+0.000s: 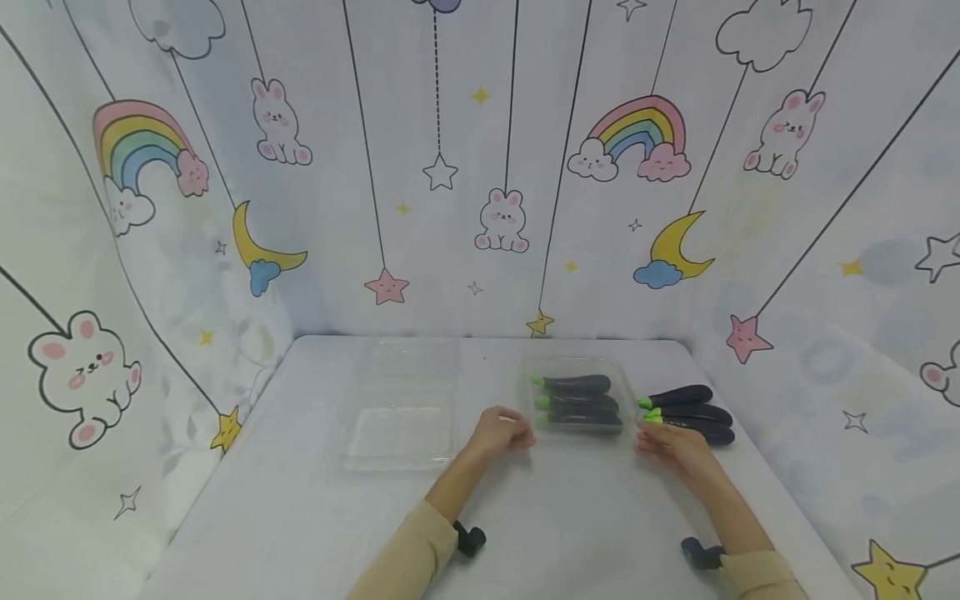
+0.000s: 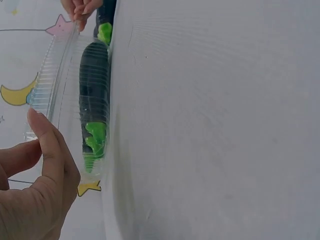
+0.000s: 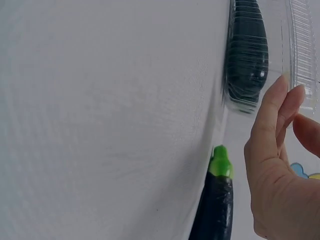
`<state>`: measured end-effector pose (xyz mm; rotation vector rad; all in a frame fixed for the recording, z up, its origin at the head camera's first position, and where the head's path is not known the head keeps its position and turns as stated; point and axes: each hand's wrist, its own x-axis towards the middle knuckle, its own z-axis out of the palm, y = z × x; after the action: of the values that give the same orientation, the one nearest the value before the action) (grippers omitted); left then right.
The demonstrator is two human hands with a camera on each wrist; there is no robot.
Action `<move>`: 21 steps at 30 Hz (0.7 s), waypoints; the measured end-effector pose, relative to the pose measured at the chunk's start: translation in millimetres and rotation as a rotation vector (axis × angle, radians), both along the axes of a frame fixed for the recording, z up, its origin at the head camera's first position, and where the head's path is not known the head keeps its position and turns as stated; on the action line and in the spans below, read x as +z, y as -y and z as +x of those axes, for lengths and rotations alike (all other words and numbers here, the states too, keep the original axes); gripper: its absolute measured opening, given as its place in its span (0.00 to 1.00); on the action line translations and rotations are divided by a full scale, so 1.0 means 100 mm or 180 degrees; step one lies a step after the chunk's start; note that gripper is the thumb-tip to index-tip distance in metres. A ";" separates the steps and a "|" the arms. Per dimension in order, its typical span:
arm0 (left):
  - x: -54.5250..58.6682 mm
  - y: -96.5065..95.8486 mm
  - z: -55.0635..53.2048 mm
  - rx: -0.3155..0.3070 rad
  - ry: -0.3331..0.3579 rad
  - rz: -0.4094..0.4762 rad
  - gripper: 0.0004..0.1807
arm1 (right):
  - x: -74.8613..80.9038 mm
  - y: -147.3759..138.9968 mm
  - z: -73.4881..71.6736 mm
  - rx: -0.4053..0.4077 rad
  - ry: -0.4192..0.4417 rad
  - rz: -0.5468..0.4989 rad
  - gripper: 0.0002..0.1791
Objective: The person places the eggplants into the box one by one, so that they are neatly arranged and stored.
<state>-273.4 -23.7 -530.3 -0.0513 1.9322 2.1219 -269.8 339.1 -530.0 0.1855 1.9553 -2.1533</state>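
Note:
A clear lidded plastic box (image 1: pixel 581 367) with three dark eggplants (image 1: pixel 576 404) inside stands on the table. My left hand (image 1: pixel 504 431) is at its front left corner; in the left wrist view the thumb and index finger (image 2: pixel 50 145) pinch the rim. On the opposite side my right hand (image 1: pixel 678 450) holds the front right corner, its fingers (image 3: pixel 270 115) and thumb at the rim in the right wrist view. Beside the right hand lie three more eggplants (image 1: pixel 686 393) with green stems, partly covered by that hand.
Another clear plastic box (image 1: pixel 360 462), with its lid open toward the back, sits on the left of the white table (image 1: pixel 262 500). Patterned cloth walls (image 1: pixel 330 208) with rabbits, stars and rainbows enclose the table at the back and sides.

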 end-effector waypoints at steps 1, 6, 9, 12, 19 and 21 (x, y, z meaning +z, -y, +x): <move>0.00 0.00 -0.01 0.0018 0.0021 0.0027 0.19 | 0.00 0.00 0.00 -0.0019 0.0016 0.0005 0.19; -0.02 -0.02 -0.04 0.0085 0.0062 0.0171 0.23 | 0.02 0.02 -0.02 -0.0074 0.0058 -0.0001 0.17; -0.04 -0.03 -0.03 0.0071 0.0037 0.0227 0.27 | 0.01 0.02 0.00 -0.0100 0.0018 0.0028 0.21; -0.06 -0.01 -0.02 0.0050 0.0036 0.0270 0.31 | -0.01 0.01 0.02 -0.0100 -0.0051 0.0186 0.30; -0.04 0.08 0.10 0.0135 0.0015 0.0265 0.32 | 0.00 -0.08 0.08 -0.0390 -0.0347 0.0947 0.36; -0.03 0.13 0.13 0.0096 -0.0026 0.0218 0.31 | 0.01 -0.10 0.10 -0.0449 -0.0531 0.1200 0.34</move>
<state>-260.0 -36.6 -532.9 -0.0588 1.8731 2.2091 -259.7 349.3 -528.6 0.2171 2.5036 -1.9109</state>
